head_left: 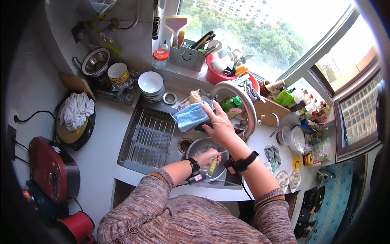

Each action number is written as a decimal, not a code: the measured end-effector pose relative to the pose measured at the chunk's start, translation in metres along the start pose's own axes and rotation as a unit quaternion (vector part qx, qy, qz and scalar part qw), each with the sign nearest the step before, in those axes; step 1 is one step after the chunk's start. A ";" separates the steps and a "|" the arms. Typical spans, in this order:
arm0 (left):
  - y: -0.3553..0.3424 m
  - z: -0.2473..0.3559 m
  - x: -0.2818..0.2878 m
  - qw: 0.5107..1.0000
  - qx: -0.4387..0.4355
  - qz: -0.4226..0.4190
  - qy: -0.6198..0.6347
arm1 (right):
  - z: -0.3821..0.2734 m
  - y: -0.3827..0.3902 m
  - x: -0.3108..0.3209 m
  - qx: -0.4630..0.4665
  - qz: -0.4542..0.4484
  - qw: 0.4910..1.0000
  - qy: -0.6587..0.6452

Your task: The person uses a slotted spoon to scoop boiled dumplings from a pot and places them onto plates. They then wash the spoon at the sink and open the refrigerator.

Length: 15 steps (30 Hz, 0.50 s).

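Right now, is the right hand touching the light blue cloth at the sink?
Touching: head view shows right hand fingers on the light blue cloth.
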<state>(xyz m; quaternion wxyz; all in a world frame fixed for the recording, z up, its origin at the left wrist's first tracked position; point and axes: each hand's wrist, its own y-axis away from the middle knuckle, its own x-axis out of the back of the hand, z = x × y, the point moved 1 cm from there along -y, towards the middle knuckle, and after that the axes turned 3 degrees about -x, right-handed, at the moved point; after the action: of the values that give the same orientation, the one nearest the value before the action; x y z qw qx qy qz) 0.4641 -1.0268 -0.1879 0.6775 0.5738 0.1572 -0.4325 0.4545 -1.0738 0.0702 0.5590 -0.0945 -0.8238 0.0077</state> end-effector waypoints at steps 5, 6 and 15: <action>0.032 0.008 0.011 0.999 0.021 0.025 0.024 | -0.002 -0.029 -0.017 -0.024 -0.082 0.996 0.040; 0.035 0.009 0.017 0.999 0.031 0.010 0.040 | -0.002 -0.029 -0.018 0.000 -0.036 0.999 0.015; 0.054 0.010 0.032 0.996 0.047 -0.012 0.070 | 0.012 -0.027 0.009 -0.185 -0.092 0.812 -0.545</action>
<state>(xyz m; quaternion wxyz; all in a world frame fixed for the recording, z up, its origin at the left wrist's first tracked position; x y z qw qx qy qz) 0.5206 -1.0506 -0.1731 0.6320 0.6316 0.1907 -0.4066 0.4369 -1.0976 0.0771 -0.0119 -0.1008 -0.9840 -0.1463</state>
